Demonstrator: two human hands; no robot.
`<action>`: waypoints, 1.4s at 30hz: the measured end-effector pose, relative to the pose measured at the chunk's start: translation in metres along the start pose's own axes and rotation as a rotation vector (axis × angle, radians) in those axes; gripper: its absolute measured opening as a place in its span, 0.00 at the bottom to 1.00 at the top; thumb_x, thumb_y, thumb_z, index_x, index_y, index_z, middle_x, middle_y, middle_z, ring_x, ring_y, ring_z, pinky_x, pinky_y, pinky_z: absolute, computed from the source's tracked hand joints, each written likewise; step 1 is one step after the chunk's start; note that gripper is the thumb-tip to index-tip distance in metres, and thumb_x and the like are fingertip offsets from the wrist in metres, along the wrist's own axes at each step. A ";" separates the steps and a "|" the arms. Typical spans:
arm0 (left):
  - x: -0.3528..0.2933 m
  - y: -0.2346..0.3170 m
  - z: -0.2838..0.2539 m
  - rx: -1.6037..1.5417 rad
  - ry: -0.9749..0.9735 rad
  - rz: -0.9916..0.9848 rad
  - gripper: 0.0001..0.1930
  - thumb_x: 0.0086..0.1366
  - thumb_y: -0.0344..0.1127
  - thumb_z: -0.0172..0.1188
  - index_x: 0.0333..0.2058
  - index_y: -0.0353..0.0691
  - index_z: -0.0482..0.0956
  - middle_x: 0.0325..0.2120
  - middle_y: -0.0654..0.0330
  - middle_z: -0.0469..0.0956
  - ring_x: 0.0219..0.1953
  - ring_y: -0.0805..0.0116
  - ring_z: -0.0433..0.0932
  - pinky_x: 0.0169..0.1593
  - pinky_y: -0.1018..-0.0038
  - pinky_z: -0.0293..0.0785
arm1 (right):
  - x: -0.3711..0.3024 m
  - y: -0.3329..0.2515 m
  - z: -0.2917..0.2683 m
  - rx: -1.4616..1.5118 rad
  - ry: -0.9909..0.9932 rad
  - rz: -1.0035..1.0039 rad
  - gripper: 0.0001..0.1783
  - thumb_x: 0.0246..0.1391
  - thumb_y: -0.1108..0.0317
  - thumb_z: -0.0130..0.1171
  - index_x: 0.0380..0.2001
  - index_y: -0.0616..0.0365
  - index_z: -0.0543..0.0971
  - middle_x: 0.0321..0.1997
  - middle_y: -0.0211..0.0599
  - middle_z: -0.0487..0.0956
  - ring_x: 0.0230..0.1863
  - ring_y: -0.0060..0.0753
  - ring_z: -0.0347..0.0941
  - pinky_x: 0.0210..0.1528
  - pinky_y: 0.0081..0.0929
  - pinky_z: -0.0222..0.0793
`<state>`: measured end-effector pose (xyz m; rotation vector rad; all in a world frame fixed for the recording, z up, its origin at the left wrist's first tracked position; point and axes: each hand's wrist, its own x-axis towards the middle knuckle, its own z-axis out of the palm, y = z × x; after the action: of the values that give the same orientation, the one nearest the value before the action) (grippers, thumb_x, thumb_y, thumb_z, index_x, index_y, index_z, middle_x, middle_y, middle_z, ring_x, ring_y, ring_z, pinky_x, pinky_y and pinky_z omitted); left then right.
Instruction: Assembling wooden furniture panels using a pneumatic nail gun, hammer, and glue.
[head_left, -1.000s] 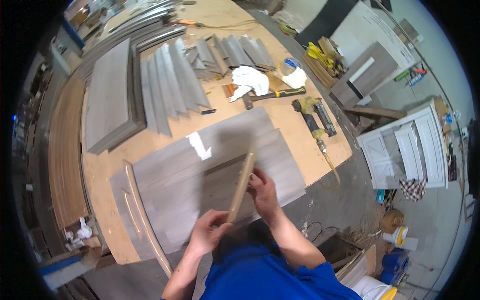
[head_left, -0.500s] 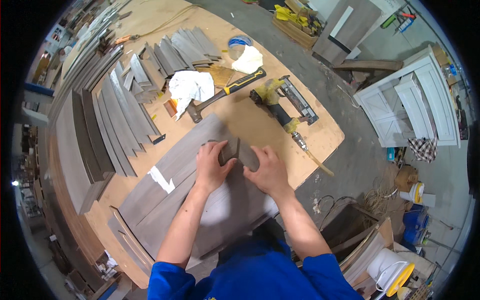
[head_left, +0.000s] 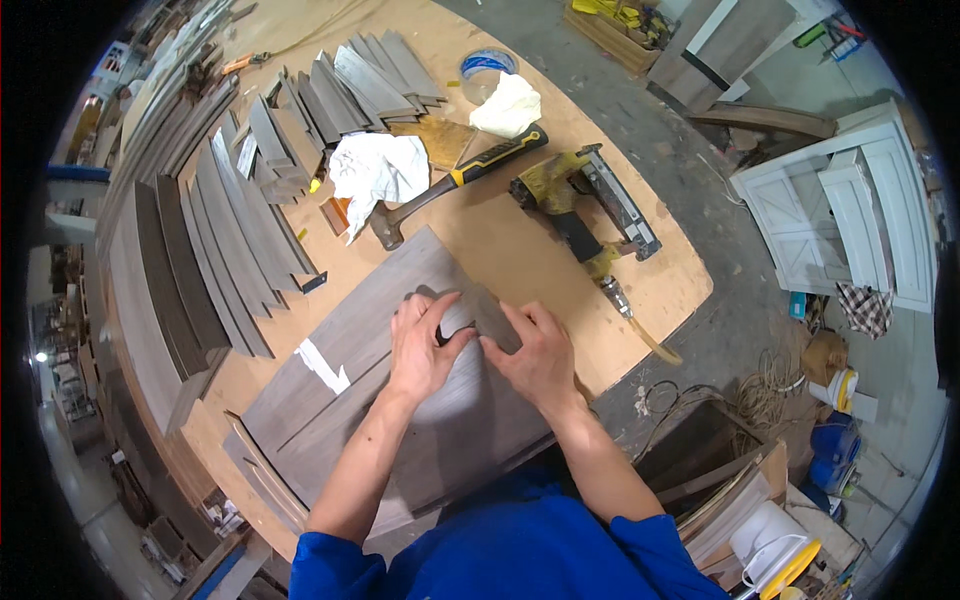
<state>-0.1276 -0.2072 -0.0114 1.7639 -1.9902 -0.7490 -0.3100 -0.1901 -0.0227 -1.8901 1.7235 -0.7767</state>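
A broad grey wood-grain panel lies at the near side of the workbench, with a torn white patch on it. My left hand rests on the panel, fingers bent and the thumb apart from the forefinger. My right hand lies close by near the panel's right edge, thumb and forefinger spread toward the left hand. Nothing separate from the panel shows clearly in either hand; the surface under the fingers is partly hidden. Beyond them are a hammer with a black and yellow handle and a nail gun with a hose.
Several grey wood strips lie in rows at left and far. A white cloth, crumpled paper and a blue tape roll sit beyond the hammer. The bench edge runs at right; a white cabinet stands beyond it.
The view has shifted slightly. My two hands stay close together on the panel; the dark area between them has become smaller, and more lit grey surface shows beside my left thumb.
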 end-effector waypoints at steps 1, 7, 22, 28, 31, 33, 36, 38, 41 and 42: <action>0.000 -0.001 0.000 0.000 -0.001 -0.006 0.28 0.51 0.37 0.72 0.52 0.43 0.78 0.32 0.59 0.68 0.39 0.59 0.67 0.46 0.65 0.63 | 0.000 0.000 0.000 0.001 0.003 0.006 0.27 0.42 0.56 0.72 0.46 0.54 0.80 0.36 0.34 0.74 0.39 0.41 0.75 0.43 0.38 0.72; 0.002 -0.004 0.000 -0.020 0.003 0.031 0.28 0.50 0.35 0.73 0.52 0.42 0.77 0.31 0.59 0.68 0.38 0.59 0.67 0.46 0.66 0.63 | 0.002 -0.002 0.000 -0.003 0.015 0.035 0.26 0.40 0.58 0.72 0.45 0.54 0.82 0.34 0.33 0.75 0.38 0.40 0.75 0.41 0.37 0.72; 0.004 -0.001 0.000 -0.029 -0.029 0.022 0.28 0.50 0.36 0.74 0.52 0.42 0.77 0.32 0.59 0.69 0.39 0.58 0.68 0.47 0.65 0.63 | 0.004 0.002 -0.005 -0.058 -0.034 0.022 0.27 0.42 0.54 0.70 0.46 0.54 0.81 0.36 0.31 0.72 0.39 0.38 0.74 0.40 0.38 0.71; 0.006 0.001 -0.002 -0.022 -0.070 -0.023 0.28 0.50 0.36 0.73 0.52 0.41 0.77 0.33 0.59 0.69 0.40 0.58 0.67 0.48 0.65 0.62 | 0.004 0.004 -0.002 -0.043 -0.053 0.028 0.29 0.42 0.55 0.71 0.49 0.53 0.78 0.38 0.31 0.73 0.39 0.38 0.74 0.41 0.36 0.71; 0.006 0.001 -0.002 -0.023 -0.049 -0.017 0.28 0.50 0.36 0.73 0.52 0.41 0.77 0.32 0.59 0.68 0.39 0.58 0.67 0.48 0.65 0.62 | 0.005 0.005 0.001 -0.032 -0.051 0.021 0.30 0.41 0.55 0.71 0.49 0.53 0.78 0.38 0.30 0.73 0.39 0.37 0.74 0.41 0.35 0.71; 0.007 0.000 -0.002 -0.029 -0.050 0.006 0.28 0.50 0.36 0.73 0.52 0.40 0.77 0.32 0.59 0.68 0.39 0.59 0.66 0.47 0.66 0.61 | 0.005 0.006 0.001 -0.034 -0.051 0.015 0.30 0.41 0.55 0.71 0.49 0.53 0.78 0.38 0.30 0.73 0.39 0.36 0.74 0.41 0.35 0.71; 0.007 0.002 -0.004 -0.027 -0.078 -0.016 0.28 0.51 0.36 0.72 0.52 0.39 0.77 0.33 0.59 0.68 0.39 0.59 0.66 0.46 0.66 0.60 | 0.006 0.006 0.000 -0.033 -0.066 0.014 0.30 0.41 0.55 0.71 0.49 0.53 0.78 0.38 0.30 0.73 0.39 0.36 0.74 0.42 0.35 0.71; 0.008 0.001 -0.003 -0.033 -0.070 -0.007 0.28 0.51 0.36 0.72 0.52 0.39 0.76 0.33 0.59 0.68 0.39 0.59 0.66 0.46 0.65 0.60 | 0.006 0.006 0.000 -0.027 -0.056 0.008 0.29 0.41 0.55 0.71 0.49 0.53 0.79 0.38 0.30 0.73 0.38 0.36 0.74 0.41 0.34 0.71; 0.010 0.004 -0.006 -0.030 -0.082 0.003 0.28 0.51 0.36 0.72 0.52 0.40 0.76 0.33 0.59 0.69 0.39 0.59 0.67 0.46 0.65 0.60 | 0.009 0.003 -0.004 -0.046 -0.052 0.009 0.29 0.41 0.55 0.71 0.48 0.53 0.79 0.37 0.29 0.73 0.38 0.35 0.74 0.42 0.34 0.72; 0.011 0.005 -0.007 -0.022 -0.099 0.002 0.27 0.52 0.36 0.72 0.52 0.40 0.76 0.33 0.59 0.69 0.39 0.59 0.67 0.46 0.65 0.60 | 0.009 0.003 -0.005 -0.047 -0.049 0.004 0.29 0.41 0.55 0.71 0.48 0.53 0.79 0.37 0.29 0.73 0.38 0.35 0.74 0.42 0.34 0.72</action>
<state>-0.1286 -0.2189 -0.0032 1.7428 -2.0387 -0.8706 -0.3149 -0.1991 -0.0206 -1.9193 1.7294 -0.6888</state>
